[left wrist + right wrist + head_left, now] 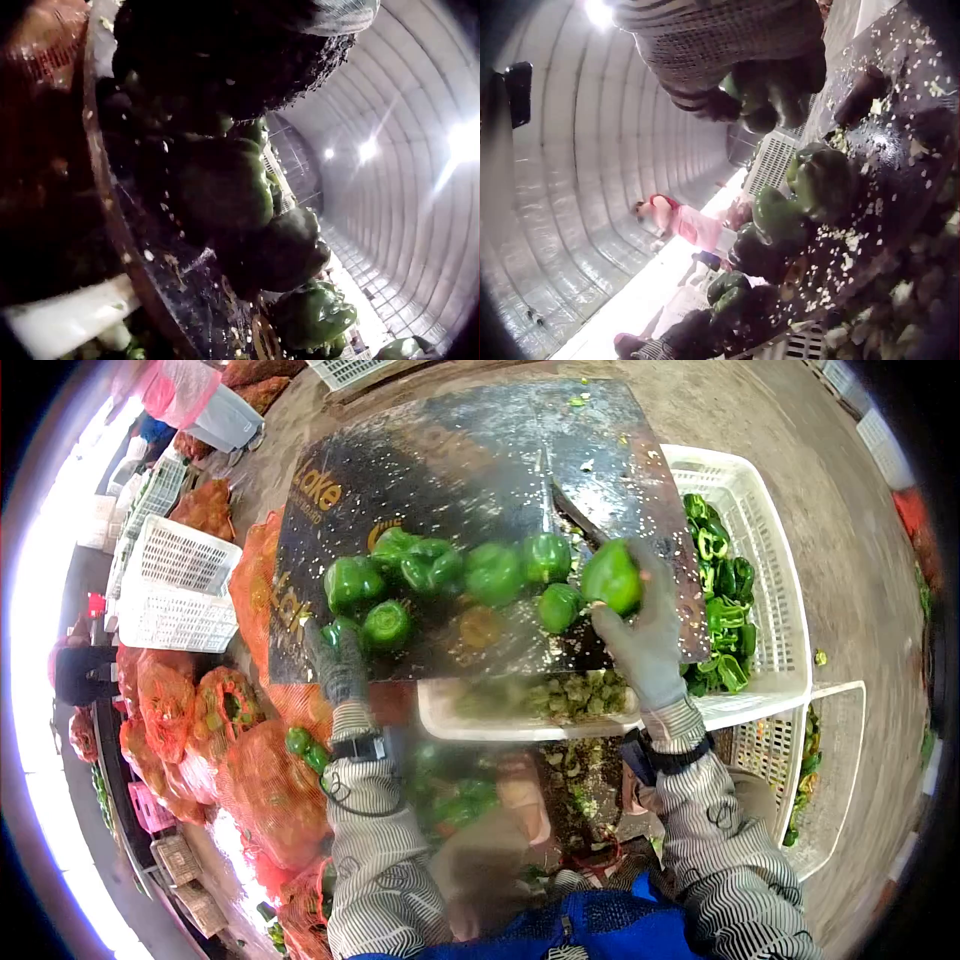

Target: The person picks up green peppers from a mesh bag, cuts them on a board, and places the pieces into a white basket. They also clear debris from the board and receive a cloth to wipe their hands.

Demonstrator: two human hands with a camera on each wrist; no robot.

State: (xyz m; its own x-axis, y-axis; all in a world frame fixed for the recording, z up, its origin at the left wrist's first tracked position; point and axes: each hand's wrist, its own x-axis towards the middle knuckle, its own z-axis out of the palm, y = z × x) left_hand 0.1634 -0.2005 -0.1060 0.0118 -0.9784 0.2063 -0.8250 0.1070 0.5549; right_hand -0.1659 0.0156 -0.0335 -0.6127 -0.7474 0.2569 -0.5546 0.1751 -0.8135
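Note:
Several green bell peppers (495, 573) stand in a loose row on a dark board (440, 470) scattered with pale seeds. My gloved right hand (650, 645) grips a large green bell pepper (612, 580) at the row's right end, above the board. At the left end, my gloved left hand (342, 668) holds a smaller green pepper (340, 630) low at the board's near edge; the glove covers much of it. Behind the right-hand pepper lies a dark-handled knife (576, 513), partly hidden. The left wrist view is dark, with the glove (232, 64) over the nearest peppers.
A white crate (775, 560) with cut green peppers stands right of the board. Below the near edge is a white bin (480, 725) holding pale pepper cores. Orange mesh sacks (270, 790) crowd the left, beside stacked white crates (180, 575). Another person (686, 221) is in the background.

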